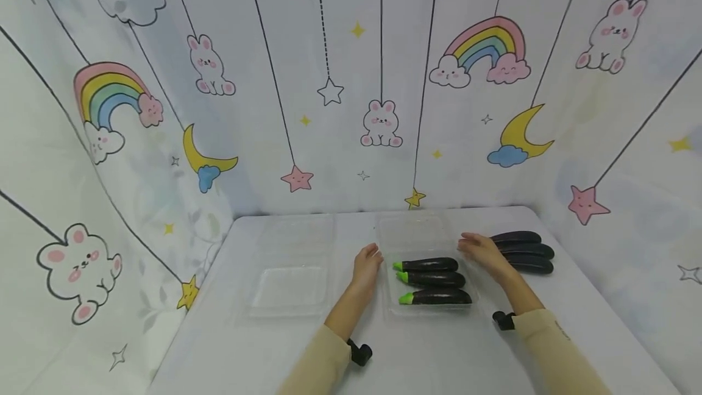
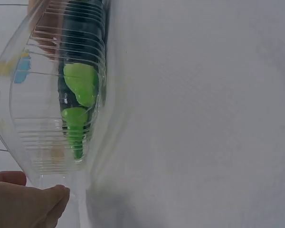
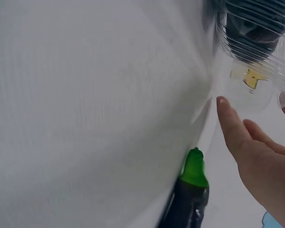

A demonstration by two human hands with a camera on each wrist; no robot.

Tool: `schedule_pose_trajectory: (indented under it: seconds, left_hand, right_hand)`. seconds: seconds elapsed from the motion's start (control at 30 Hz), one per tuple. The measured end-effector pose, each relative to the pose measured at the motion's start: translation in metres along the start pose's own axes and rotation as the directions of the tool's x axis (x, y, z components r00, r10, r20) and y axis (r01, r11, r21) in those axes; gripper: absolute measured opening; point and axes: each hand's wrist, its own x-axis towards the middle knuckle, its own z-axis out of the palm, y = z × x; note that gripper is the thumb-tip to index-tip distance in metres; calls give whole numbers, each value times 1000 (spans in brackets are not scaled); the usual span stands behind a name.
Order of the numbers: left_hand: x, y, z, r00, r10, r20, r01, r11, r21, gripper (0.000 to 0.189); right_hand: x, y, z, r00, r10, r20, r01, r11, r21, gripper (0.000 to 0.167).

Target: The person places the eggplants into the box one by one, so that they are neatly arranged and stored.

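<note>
Three dark eggplants (image 1: 433, 279) with bright green stem ends lie side by side in the base of a clear plastic box (image 1: 387, 305). Its lid (image 1: 414, 228) is folded back on the far side. At the box's left edge is my left hand (image 1: 366, 268); in the left wrist view the fingertips (image 2: 61, 191) are right by the clear plastic near the hinge. My right hand (image 1: 485, 255) is at the far right corner, fingers extended beside the box, as the right wrist view also shows (image 3: 261, 152). Neither hand grips an eggplant.
Three more eggplants (image 1: 523, 253) lie on the white table (image 1: 406, 358) right of my right hand. A second clear box (image 1: 290, 288), its lid folded back, is on the left. Behind the table hangs a printed cloth (image 1: 340, 139) with rabbits and rainbows.
</note>
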Motion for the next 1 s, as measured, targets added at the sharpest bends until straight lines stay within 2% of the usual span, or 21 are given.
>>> schedule_pose_trajectory:
  seconds: [0.2, 0.43, 0.67, 0.8, 0.93, 1.0]
  left_hand:
    - [13, 0, -3, 998, -55, 0, 55, 997, -45, 59]
    - [22, -5, -4, 996, -65, 63, 74, 986, -150, 63]
    - [22, -6, -5, 993, -47, 104, 69, 973, -220, 68]
    - [20, -6, -5, 994, -40, 105, 63, 970, -233, 67]
    - [17, -4, -4, 994, -36, 107, 61, 967, -246, 64]
    - [17, -3, -4, 994, -37, 101, 61, 967, -249, 63]
  right_hand:
    - [7, 2, 6, 999, 39, 33, -44, 981, 189, 62]
    - [6, 8, 6, 998, 44, 53, -56, 968, 246, 64]
    - [4, 15, 2, 994, -2, 111, -41, 925, 379, 65]
    - [4, 16, 1, 993, 18, 115, -64, 907, 417, 66]
    - [3, 15, 2, 994, 14, 111, -62, 895, 442, 65]
    - [2, 13, 2, 995, 6, 104, -51, 901, 431, 64]
